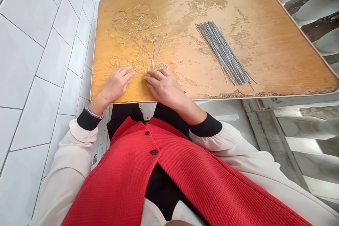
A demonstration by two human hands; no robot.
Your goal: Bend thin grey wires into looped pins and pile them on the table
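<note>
My left hand (118,82) is near the front edge of the table, fingers bent, with the fingertips closed on a thin looped wire (138,65). Close beside it, my right hand (164,86) pinches a wire between thumb and fingers; most of that wire is hidden by the hand. Just beyond my right fingertips lie several wires bent into narrow hairpin shapes (154,47). A loose tangle of curled wires (129,24) spreads farther back on the left. One smaller cluster of curls (116,62) sits right behind my left hand.
A bundle of straight grey wires (225,54) lies slantwise on the right part of the worn wooden table (182,3). White wall tiles (58,42) run along the left side. To the right stands a white balustrade (312,9).
</note>
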